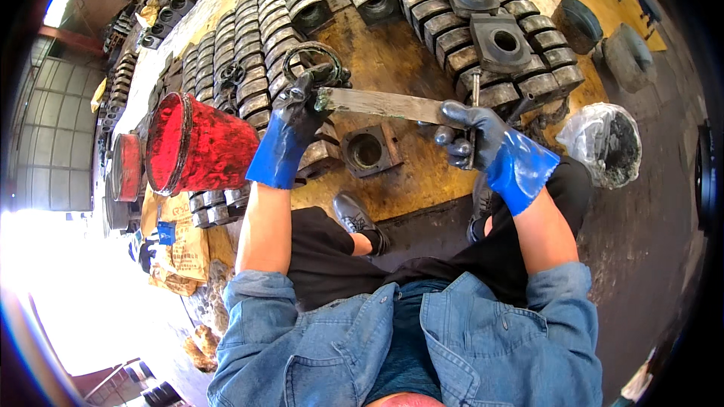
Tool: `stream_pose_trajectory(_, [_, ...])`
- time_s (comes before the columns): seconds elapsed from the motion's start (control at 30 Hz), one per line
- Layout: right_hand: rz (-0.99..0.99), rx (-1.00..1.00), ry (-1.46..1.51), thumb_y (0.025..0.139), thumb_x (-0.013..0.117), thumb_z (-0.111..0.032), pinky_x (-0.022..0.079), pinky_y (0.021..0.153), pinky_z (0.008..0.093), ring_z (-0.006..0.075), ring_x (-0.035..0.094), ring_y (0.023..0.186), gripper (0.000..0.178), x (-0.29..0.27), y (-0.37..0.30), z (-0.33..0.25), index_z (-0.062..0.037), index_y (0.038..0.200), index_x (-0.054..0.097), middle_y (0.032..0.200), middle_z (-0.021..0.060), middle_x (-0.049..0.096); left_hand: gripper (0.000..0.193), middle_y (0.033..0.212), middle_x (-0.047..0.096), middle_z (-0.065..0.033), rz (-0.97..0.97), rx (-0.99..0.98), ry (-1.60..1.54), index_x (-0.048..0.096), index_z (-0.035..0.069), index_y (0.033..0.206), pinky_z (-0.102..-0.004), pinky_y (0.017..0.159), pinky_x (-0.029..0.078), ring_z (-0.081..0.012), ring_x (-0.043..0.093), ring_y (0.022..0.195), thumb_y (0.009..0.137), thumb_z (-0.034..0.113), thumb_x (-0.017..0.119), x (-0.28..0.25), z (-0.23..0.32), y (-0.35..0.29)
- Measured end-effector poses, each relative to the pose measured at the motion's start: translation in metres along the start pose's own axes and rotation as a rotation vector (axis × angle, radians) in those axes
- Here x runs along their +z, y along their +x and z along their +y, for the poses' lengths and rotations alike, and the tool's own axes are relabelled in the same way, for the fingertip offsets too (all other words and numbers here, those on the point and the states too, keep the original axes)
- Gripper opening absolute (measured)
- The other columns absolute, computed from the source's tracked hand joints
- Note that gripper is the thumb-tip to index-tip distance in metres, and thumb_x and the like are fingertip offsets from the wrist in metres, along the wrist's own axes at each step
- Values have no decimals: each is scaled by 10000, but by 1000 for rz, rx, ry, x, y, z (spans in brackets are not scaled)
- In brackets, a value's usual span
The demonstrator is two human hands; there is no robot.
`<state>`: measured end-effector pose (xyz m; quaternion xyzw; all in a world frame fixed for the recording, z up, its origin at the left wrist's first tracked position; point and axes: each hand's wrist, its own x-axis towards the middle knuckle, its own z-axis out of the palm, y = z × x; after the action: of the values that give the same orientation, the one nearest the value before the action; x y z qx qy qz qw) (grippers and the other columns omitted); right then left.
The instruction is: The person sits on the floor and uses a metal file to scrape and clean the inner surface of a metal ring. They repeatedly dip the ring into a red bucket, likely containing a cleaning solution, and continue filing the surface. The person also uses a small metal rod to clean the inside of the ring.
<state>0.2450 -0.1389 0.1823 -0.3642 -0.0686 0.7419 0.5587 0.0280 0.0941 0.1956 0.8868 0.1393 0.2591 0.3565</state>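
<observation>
Both of my hands wear blue rubber gloves blackened with grease. My left hand (294,117) is closed on a dark, greasy ring (288,68), held upright above the fingers. A long flat metal strip (385,105) runs from my right hand (483,132) across to the ring, its left end smeared with greenish grease beside my left fingers. My right thumb presses on the strip, and a thin metal rod (476,90) stands upright in the same hand. Below the strip, a square metal block with a round bore (366,151) lies on the floor between my feet.
A red bucket (226,143) lies tipped at the left. Rows of metal blocks (275,19) stand ahead, with more bored blocks (501,41) stacked at the right. A plastic-lined bucket (584,132) and dark cylindrical rings (630,56) sit farther right. Paper sacks (185,249) lie at the left.
</observation>
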Motion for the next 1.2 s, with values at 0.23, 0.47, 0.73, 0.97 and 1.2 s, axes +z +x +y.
stream_pose_trajectory(0.23, [26, -57, 11, 944, 470, -286, 392, 405, 243, 76, 457, 417, 310, -7, 1, 2, -39, 1097, 579, 723, 39, 629, 450, 1230, 576, -155, 242, -657, -1232, 496, 58, 1280, -409, 871, 489, -277, 576, 1083, 963, 373, 445, 10, -25, 11])
stream_pose_trajectory(0.47, [24, -90, -4, 931, 480, -286, 377, 434, 247, 66, 445, 435, 315, 0, -1, 0, -35, 1095, 576, 715, 26, 621, 453, 1250, 559, -165, 261, -629, -1290, 487, 33, 1277, -430, 891, 489, -294, 561, 1114, 980, 365, 405, 8, -33, 11])
stream_pose_trajectory(0.73, [28, -85, -4, 930, 479, -288, 379, 433, 247, 63, 441, 437, 318, 1, 0, 1, -33, 1092, 579, 712, 26, 614, 394, 1176, 604, -107, 360, -691, -1141, 527, 37, 1228, -468, 937, 438, -271, 562, 1086, 958, 318, 470, 10, -32, 8])
stream_pose_trajectory(0.97, [67, -92, 6, 936, 484, -312, 379, 430, 245, 64, 437, 429, 326, -3, 0, 2, -39, 1084, 585, 712, 27, 616, 287, 1144, 617, -93, 303, -726, -1014, 541, 32, 1199, -391, 867, 514, -264, 595, 1024, 966, 181, 462, 8, -9, 19])
stream_pose_trajectory(1.2, [180, -120, -41, 938, 471, -322, 364, 442, 243, 67, 427, 459, 321, 4, 0, 1, -56, 1078, 582, 719, 40, 619, 391, 1159, 605, -170, 132, -535, -901, 529, -52, 1214, -381, 829, 532, -262, 615, 1005, 946, 233, 528, -3, -47, 11])
